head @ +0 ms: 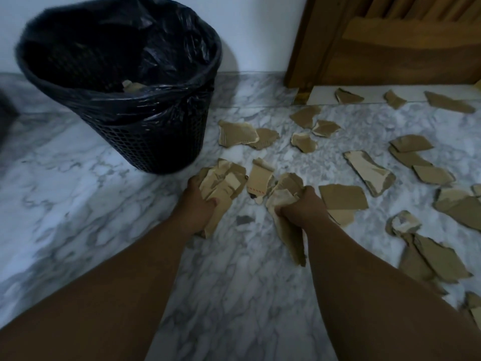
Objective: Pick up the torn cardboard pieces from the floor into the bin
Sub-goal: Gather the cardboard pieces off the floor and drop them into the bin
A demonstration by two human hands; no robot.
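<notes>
Far left: a round bin [145, 142] of black plastic mesh, tapering downward, lined with a glossy, crinkled black bag [156, 100] folded over the rim. Standing on a white marble floor [78, 191] veined in grey. Deep inside, one tan scrap [132, 87], mostly lost against the dark lining.

Just right of the bin's base: the left hand [197, 201], fingers curled tight round a crumpled wad [223, 183] of torn cardboard. Brown, matte, ragged-edged, in overlapping layers, with the lower end poking out below the palm. Resting on the marble or lifted clear: hard to tell.

Between the two hands: a loose strip [260, 181] lying flat on the floor, paler face up, faint red marks near its lower edge.

Next, the right hand [302, 207], likewise clenched on a second bundle [286, 194], with a long shard hanging down beside the forearm.

Further right: many more flat, jagged pieces [369, 173] strewn over the marble, well apart from both hands, some overlapping, several cut off by the right edge.

Top right: a brown wooden door [390, 48], slatted above, cropped by the frame. Dim and slightly blurred throughout; print on the cardboard unreadable.
</notes>
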